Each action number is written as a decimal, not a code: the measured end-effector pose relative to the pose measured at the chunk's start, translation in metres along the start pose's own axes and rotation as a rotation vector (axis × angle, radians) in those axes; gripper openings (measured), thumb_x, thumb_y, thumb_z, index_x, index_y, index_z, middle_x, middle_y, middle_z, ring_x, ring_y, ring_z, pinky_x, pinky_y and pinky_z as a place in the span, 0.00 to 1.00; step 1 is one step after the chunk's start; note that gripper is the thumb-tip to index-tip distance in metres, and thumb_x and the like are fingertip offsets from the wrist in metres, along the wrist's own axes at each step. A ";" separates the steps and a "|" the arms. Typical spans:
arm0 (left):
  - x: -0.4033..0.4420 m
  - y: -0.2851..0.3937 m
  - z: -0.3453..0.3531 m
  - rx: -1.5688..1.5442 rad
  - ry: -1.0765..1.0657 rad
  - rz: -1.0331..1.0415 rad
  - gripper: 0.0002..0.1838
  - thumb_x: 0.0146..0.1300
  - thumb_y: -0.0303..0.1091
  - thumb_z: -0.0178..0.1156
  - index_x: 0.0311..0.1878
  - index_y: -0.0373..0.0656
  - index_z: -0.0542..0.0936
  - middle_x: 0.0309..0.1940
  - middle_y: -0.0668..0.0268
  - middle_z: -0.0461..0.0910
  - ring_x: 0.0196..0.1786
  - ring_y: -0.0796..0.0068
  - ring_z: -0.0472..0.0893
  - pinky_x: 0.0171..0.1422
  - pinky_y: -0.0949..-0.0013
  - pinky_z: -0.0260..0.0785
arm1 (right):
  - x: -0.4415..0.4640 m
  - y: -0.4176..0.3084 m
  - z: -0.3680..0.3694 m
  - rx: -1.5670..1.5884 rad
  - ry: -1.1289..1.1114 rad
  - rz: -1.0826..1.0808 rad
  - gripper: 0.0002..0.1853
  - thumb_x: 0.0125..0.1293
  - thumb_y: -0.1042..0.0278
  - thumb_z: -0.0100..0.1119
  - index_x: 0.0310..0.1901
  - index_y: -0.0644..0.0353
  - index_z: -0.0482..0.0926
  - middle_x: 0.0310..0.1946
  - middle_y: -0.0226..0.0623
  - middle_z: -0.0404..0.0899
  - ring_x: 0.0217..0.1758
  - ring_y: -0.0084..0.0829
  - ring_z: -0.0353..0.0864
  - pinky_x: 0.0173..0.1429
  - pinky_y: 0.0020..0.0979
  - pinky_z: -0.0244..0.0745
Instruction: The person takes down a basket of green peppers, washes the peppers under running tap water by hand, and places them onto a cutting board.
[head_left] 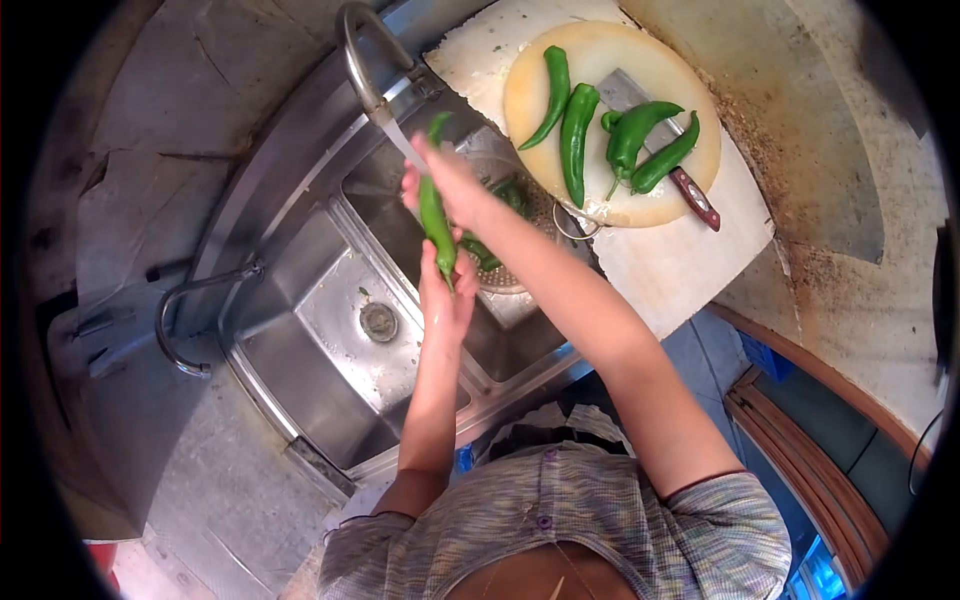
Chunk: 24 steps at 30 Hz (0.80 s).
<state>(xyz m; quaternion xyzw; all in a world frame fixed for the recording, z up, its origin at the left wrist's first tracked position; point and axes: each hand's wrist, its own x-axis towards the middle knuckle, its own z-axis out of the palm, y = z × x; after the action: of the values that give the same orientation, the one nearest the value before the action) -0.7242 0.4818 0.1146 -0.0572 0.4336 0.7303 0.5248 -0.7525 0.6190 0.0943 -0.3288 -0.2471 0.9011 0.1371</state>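
Over the right-hand sink basin, a long green pepper [433, 222] is held slantwise, stem end toward me. My left hand [448, 295] grips its lower end near the stem. My right hand [452, 185] is closed around its upper part, slightly blurred by motion. Water [402, 144] runs from the curved faucet [358, 62] onto the right hand and the pepper. Below the hands, a perforated metal colander [510, 268] sits in the basin with more green peppers [512, 195] in it, partly hidden by my right forearm.
On the right, a round cutting board [648, 215] carries several green peppers [578, 145] and a wooden-handled knife [697, 200] partly under them. The left basin [300, 355] has a drain and small scraps. A second faucet [180, 345] arches at the left.
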 end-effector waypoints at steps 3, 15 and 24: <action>0.022 0.001 -0.007 0.033 -0.029 -0.010 0.20 0.68 0.54 0.38 0.30 0.49 0.66 0.15 0.76 0.59 0.17 0.85 0.58 0.19 0.80 0.48 | -0.022 0.028 -0.020 -0.446 -0.215 -0.179 0.16 0.61 0.56 0.56 0.41 0.60 0.68 0.29 0.36 0.75 0.20 0.26 0.73 0.23 0.32 0.72; 0.078 0.007 0.001 0.815 0.007 0.552 0.17 0.66 0.45 0.48 0.39 0.38 0.72 0.34 0.60 0.74 0.32 0.71 0.76 0.40 0.71 0.68 | -0.065 0.026 -0.038 -1.184 0.267 -0.432 0.19 0.59 0.61 0.52 0.47 0.63 0.64 0.32 0.54 0.76 0.40 0.53 0.76 0.44 0.45 0.70; 0.127 0.029 0.035 0.305 0.260 0.499 0.17 0.66 0.47 0.49 0.29 0.44 0.66 0.16 0.73 0.62 0.17 0.81 0.63 0.21 0.75 0.57 | -0.092 0.029 -0.045 -1.078 0.239 -0.181 0.19 0.58 0.58 0.52 0.42 0.66 0.65 0.33 0.57 0.75 0.39 0.54 0.76 0.45 0.44 0.68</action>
<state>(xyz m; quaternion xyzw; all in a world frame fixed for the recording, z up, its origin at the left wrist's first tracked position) -0.7914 0.5947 0.0846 0.0374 0.6023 0.7495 0.2722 -0.6566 0.5733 0.0967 -0.4295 -0.6831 0.5883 0.0534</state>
